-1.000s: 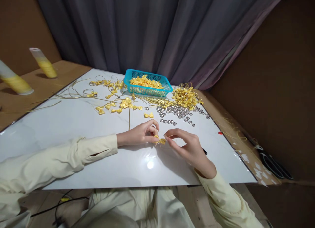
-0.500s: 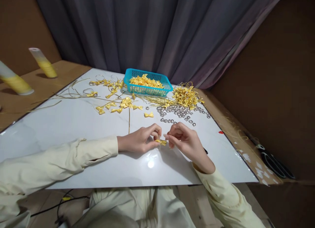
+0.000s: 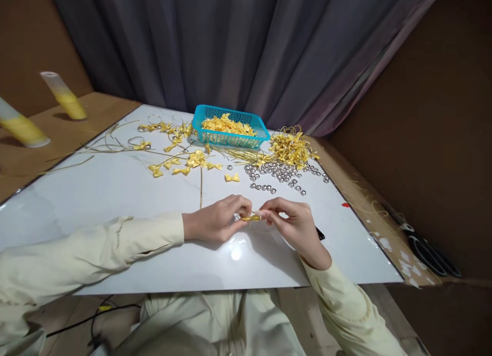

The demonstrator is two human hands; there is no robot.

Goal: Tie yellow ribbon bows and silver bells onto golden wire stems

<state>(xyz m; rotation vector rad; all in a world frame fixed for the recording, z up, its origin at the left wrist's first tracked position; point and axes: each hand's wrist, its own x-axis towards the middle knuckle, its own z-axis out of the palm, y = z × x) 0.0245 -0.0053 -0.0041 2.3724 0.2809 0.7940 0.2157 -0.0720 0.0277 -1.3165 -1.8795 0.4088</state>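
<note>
Over the white board (image 3: pixel 115 202), my left hand (image 3: pixel 217 220) and my right hand (image 3: pixel 292 222) meet fingertip to fingertip. Both pinch a small yellow ribbon bow (image 3: pixel 250 218) between thumb and fingers, one hand at each end. A thin gold cord (image 3: pixel 201 184) lies on the board just behind my left hand. Another single yellow bow (image 3: pixel 232 178) lies farther back.
A blue basket (image 3: pixel 229 126) of yellow bows stands at the back. Beside it lie a pile of bows with gold loops (image 3: pixel 290 148), several small silver bells (image 3: pixel 279 174), and loose bows (image 3: pixel 184 163). Two yellow spools (image 3: pixel 65 97) stand left; black scissors (image 3: pixel 426 248) lie right.
My right hand has drawn in closer to my left, and the bow has turned flatter between the fingertips. The view has shifted slightly.
</note>
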